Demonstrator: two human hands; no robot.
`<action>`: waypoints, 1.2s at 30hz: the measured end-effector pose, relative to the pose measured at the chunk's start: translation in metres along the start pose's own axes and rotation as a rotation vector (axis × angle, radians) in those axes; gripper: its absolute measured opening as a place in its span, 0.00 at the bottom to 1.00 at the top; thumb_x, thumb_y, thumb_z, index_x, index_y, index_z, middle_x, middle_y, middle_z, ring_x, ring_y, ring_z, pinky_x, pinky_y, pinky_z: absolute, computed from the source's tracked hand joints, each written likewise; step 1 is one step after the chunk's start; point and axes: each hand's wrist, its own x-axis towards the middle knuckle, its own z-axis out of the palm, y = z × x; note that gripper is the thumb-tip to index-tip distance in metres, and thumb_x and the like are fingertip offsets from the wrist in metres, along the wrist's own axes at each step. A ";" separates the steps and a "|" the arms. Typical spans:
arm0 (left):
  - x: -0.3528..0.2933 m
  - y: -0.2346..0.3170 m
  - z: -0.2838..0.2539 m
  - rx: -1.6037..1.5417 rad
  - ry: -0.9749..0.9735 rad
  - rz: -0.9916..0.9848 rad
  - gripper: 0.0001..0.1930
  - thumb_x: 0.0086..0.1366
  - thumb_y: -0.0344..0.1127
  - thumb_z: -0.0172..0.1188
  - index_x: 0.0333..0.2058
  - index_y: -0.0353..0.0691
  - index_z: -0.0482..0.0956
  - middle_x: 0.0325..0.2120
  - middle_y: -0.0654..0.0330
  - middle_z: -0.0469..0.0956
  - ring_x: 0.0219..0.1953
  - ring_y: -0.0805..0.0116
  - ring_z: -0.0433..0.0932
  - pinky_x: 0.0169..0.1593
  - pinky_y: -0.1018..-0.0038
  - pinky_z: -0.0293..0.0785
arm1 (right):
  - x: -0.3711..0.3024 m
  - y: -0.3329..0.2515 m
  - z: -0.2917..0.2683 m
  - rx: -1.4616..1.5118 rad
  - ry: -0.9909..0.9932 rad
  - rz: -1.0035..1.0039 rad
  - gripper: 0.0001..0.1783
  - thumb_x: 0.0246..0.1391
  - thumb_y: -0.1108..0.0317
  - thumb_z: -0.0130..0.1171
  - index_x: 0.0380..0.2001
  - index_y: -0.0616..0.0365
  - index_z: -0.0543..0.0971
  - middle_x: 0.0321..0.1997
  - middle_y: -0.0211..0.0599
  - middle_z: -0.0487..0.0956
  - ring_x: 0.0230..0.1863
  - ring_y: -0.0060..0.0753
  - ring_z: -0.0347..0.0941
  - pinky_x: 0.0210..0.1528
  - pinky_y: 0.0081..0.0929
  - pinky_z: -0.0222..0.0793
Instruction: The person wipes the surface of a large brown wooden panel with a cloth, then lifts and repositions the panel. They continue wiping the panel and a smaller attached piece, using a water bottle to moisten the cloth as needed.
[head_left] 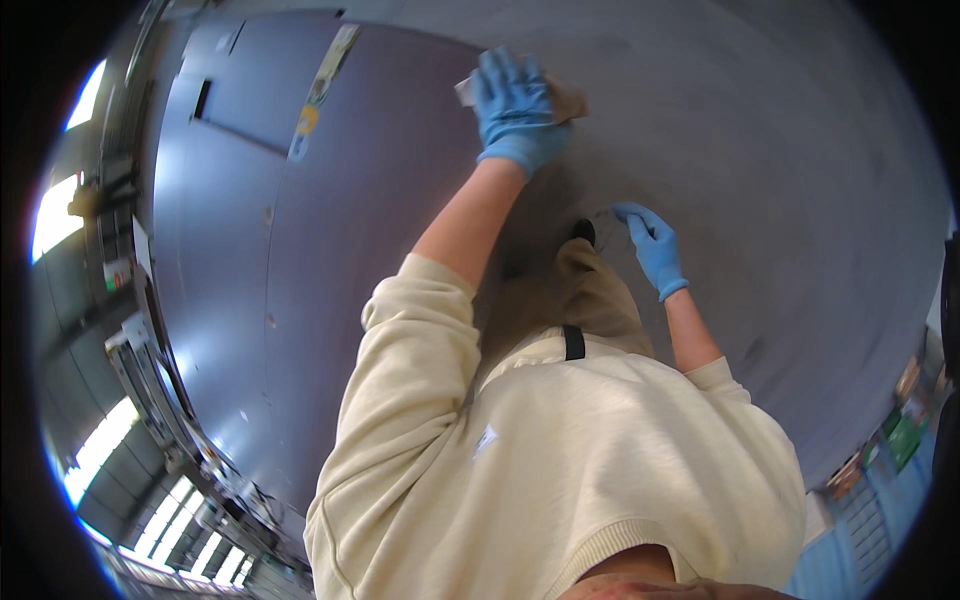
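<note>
My left hand (515, 112), in a blue glove, lies with fingers stretched over a folded pale-brown cloth or pad (567, 102). It presses the pad against a large smooth dark panel (370, 200), near that panel's boundary with the grey surface (780, 180). Most of the pad is hidden under the palm. Lower and to the right, my right hand (655, 250), also gloved in blue, hangs beside my leg. Its fingers are loosely bent and apart, and nothing shows in them.
A long narrow strip (325, 90) with yellow and blue patches lies along the panel's seam. Further left, a dark rectangular slot (201, 100) opens in the panel. Equipment (150, 370) lines the far left. A green container (903, 442) stands at the lower right.
</note>
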 end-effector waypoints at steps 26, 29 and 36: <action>-0.882 -0.296 -0.033 0.263 -0.180 -1.085 0.59 0.59 0.72 0.65 0.77 0.40 0.52 0.74 0.44 0.55 0.78 0.43 0.53 0.82 0.55 0.45 | -0.039 0.034 0.225 -0.514 -0.490 -0.070 0.25 0.71 0.55 0.60 0.62 0.60 0.83 0.56 0.49 0.88 0.57 0.47 0.83 0.63 0.39 0.75; -0.826 -0.293 -0.046 0.215 -0.207 -0.950 0.66 0.58 0.71 0.67 0.81 0.39 0.41 0.81 0.42 0.44 0.83 0.42 0.40 0.84 0.53 0.37 | -0.027 0.039 0.203 -0.577 -0.485 0.171 0.27 0.72 0.53 0.59 0.64 0.59 0.82 0.60 0.49 0.87 0.60 0.44 0.82 0.66 0.37 0.73; -0.498 -0.321 -0.074 0.018 -0.240 -0.421 0.74 0.52 0.71 0.73 0.82 0.38 0.35 0.83 0.40 0.38 0.85 0.38 0.34 0.83 0.43 0.34 | 0.024 0.038 0.162 -0.471 -0.443 0.093 0.25 0.74 0.55 0.57 0.64 0.58 0.82 0.62 0.46 0.87 0.63 0.38 0.81 0.68 0.34 0.71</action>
